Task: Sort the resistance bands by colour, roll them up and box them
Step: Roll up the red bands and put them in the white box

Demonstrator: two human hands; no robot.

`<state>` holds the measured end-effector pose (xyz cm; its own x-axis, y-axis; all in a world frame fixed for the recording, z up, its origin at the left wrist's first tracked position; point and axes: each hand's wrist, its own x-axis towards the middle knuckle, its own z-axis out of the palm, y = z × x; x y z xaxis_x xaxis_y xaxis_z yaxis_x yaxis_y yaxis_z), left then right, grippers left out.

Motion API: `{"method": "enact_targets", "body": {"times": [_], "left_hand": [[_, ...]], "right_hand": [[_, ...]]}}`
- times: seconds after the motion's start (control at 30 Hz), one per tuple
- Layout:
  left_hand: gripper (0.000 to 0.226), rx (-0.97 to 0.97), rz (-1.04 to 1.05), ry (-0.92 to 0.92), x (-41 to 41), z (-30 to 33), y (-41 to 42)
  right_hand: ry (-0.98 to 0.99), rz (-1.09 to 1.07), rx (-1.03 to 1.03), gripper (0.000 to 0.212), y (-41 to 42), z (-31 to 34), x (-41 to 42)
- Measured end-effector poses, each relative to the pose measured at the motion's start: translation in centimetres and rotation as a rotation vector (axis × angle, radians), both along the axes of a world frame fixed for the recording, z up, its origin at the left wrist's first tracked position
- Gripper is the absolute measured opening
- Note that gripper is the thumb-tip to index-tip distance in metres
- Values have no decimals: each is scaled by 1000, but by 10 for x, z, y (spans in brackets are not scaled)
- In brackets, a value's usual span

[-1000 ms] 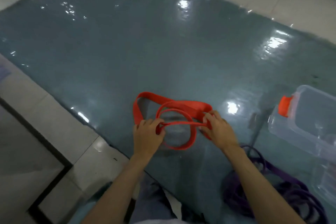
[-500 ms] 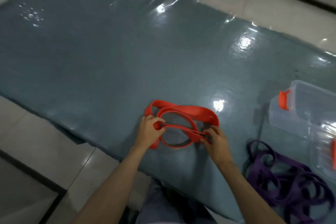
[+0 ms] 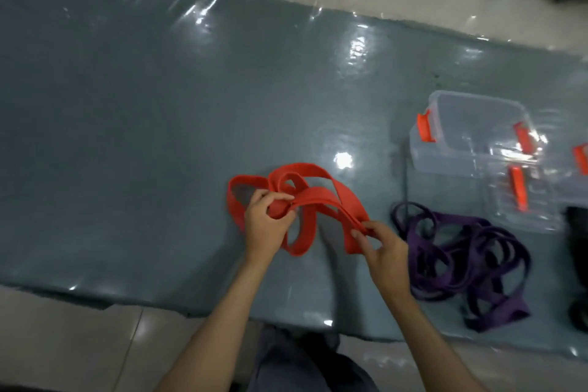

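A red resistance band (image 3: 321, 192) lies in loose loops on the shiny grey-green mat (image 3: 143, 111). My left hand (image 3: 265, 226) grips a bunched part of it at the left. My right hand (image 3: 381, 248) pinches the flat doubled strap at its right end between thumb and fingers. A tangled pile of purple bands (image 3: 461, 261) lies on the mat just right of my right hand. A clear plastic box (image 3: 471, 130) with orange latches stands open behind the purple pile.
A clear lid (image 3: 521, 200) with an orange clip lies in front of the box. A dark object (image 3: 577, 251) shows at the right edge. The mat's near edge (image 3: 159, 305) meets pale floor tiles. My knee in dark trousers (image 3: 302, 366) is below.
The view swung right, bringing the box, lid and purple pile fully in. The red band went from neat flat rings to twisted loops, and my right hand drew its end rightwards.
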<state>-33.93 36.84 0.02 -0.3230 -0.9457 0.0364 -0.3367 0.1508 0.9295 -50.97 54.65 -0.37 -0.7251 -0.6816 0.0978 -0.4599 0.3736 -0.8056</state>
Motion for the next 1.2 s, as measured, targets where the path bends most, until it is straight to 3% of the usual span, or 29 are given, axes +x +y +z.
{"method": "enact_targets", "body": {"times": [0.27,0.47,0.57,0.73,0.97,1.2], "left_hand": [[30,-87,-212,141,-92,81,57],[31,-157,-376,276,-176,150,131],[35,-130,-431,350,-223,181,183],[23,-150,-540,393,-301,213,272],[29,-185,-700,484,-387,252,380],[25,-125,-892,542,-483,266,480]], "right_hand": [[-146,-325,-279,10,67,64,-46],[-498,-490,-734,8,130,103,-93],[-569,-524,-862,9,167,128,-131],[-482,-559,-1002,26,243,171,-200],[-387,-700,-1104,12,364,208,-269],[-218,-843,-1106,32,479,229,-341]]}}
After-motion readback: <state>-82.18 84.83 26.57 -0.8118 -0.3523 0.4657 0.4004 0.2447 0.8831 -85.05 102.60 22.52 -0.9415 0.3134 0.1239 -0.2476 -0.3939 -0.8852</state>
